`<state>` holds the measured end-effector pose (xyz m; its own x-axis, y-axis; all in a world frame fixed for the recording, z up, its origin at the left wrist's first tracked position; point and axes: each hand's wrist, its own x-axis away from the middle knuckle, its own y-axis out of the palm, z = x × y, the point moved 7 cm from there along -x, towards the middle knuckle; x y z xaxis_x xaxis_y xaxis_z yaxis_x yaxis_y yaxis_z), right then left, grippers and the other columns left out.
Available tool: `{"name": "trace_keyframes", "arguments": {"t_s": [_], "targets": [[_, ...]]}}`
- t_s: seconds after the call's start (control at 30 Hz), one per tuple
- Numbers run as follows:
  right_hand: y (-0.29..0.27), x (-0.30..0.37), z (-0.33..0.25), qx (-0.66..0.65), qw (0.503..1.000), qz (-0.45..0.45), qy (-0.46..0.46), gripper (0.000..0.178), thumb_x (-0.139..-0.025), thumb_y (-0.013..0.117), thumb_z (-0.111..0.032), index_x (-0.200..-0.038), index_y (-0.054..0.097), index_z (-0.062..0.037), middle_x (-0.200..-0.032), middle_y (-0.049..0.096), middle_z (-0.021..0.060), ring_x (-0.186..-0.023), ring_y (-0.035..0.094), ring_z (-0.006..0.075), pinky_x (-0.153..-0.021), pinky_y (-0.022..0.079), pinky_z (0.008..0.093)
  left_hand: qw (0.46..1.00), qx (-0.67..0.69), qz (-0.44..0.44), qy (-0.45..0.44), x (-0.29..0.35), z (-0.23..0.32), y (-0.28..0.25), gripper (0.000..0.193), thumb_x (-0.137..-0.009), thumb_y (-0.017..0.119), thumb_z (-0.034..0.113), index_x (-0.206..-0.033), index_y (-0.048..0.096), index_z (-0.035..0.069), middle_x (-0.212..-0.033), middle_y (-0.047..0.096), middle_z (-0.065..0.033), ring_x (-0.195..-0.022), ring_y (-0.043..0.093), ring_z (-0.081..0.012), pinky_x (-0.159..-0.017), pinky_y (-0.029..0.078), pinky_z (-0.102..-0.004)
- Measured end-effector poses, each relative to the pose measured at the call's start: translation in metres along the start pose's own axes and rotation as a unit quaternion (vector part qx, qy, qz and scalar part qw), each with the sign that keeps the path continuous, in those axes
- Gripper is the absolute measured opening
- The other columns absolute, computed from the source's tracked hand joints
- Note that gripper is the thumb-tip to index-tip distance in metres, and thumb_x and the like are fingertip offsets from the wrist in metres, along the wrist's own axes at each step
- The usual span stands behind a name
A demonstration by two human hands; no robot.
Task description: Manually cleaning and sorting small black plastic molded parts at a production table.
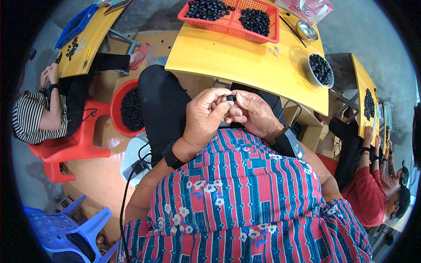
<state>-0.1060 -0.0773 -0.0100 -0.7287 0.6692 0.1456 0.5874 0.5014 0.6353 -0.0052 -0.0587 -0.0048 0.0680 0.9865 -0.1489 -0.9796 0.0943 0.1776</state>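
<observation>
My left hand (202,116) and my right hand (259,113) meet above my lap, just off the near edge of the yellow table (210,51). Between their fingertips is a small black ring-like part (231,98), partly covered by my fingers. Both thumbs and index fingers pinch it. On the table, a red basket (221,30) holds two heaps of similar black parts. A clear tub (310,78) full of them stands at the right edge. Several tiny pale pieces (274,51) lie near the basket.
A metal bowl (307,31), a thin dark rod (293,30) and a pink bag (307,9) are at the table's far right. To my left, a red bucket (115,107) of black parts stands on the floor. People work at side tables left and right. A blue chair (83,232) is lower left.
</observation>
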Motion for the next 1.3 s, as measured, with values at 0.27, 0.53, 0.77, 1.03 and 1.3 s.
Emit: {"name": "trace_keyframes", "arguments": {"t_s": [0.27, 0.53, 0.77, 1.03, 1.3], "targets": [[0.001, 0.004, 0.002, -0.062, 0.997, 0.011, 0.053, 0.032, -0.094, 0.046, -0.035, -0.094, 0.055, -0.0034, -0.067, 0.042, -0.0035, -0.059, 0.04, 0.0082, -0.069, 0.045, 0.0277, 0.998, -0.059, 0.019, 0.009, 0.0, -0.004, -0.003, 0.02, -0.086, 0.056, 0.0, -0.105, 0.057, -0.002, -0.079, 0.06, -0.0037, -0.07, 0.057, -0.0054, -0.058, 0.045, -0.0165], [-0.008, 0.006, 0.004, -0.058, 0.996, 0.015, 0.06, 0.029, -0.093, 0.049, -0.031, -0.095, 0.055, -0.0023, -0.07, 0.047, -0.0014, -0.061, 0.046, 0.009, -0.061, 0.044, 0.025, 0.985, -0.166, 0.027, 0.039, -0.001, 0.01, -0.005, 0.018, -0.082, 0.062, -0.001, -0.1, 0.062, 0.0, -0.081, 0.053, 0.0, -0.07, 0.048, -0.005, -0.064, 0.041, -0.0186], [-0.008, 0.006, 0.003, 0.057, 0.998, 0.023, 0.018, 0.025, -0.094, 0.05, -0.026, -0.099, 0.056, -0.0022, -0.073, 0.049, -0.0019, -0.061, 0.044, 0.0065, -0.057, 0.04, 0.0213, 1.0, 0.007, -0.007, -0.021, 0.001, -0.01, 0.005, 0.028, -0.088, 0.058, 0.008, -0.113, 0.055, -0.002, -0.082, 0.054, -0.0008, -0.063, 0.045, -0.0031, -0.053, 0.039, -0.0171], [-0.007, 0.01, 0.001, 0.296, 0.952, 0.059, -0.043, 0.022, -0.094, 0.047, -0.024, -0.098, 0.056, -0.0043, -0.073, 0.051, -0.0017, -0.06, 0.044, 0.0053, -0.054, 0.04, 0.0204, 0.993, -0.029, -0.074, -0.083, 0.004, -0.011, 0.015, 0.038, -0.094, 0.047, 0.023, -0.121, 0.047, -0.003, -0.08, 0.054, -0.0003, -0.053, 0.04, -0.0016, -0.046, 0.034, -0.0158], [-0.01, 0.014, 0.01, 0.233, 0.968, 0.088, -0.027, 0.02, -0.094, 0.046, -0.02, -0.099, 0.056, -0.0033, -0.075, 0.052, -0.0006, -0.062, 0.046, 0.0062, -0.056, 0.042, 0.0213, 0.995, -0.023, -0.039, -0.09, 0.009, -0.01, 0.015, 0.027, -0.092, 0.047, 0.013, -0.111, 0.051, -0.005, -0.082, 0.058, -0.0075, -0.072, 0.057, -0.0103, -0.063, 0.048, -0.0235]]}}
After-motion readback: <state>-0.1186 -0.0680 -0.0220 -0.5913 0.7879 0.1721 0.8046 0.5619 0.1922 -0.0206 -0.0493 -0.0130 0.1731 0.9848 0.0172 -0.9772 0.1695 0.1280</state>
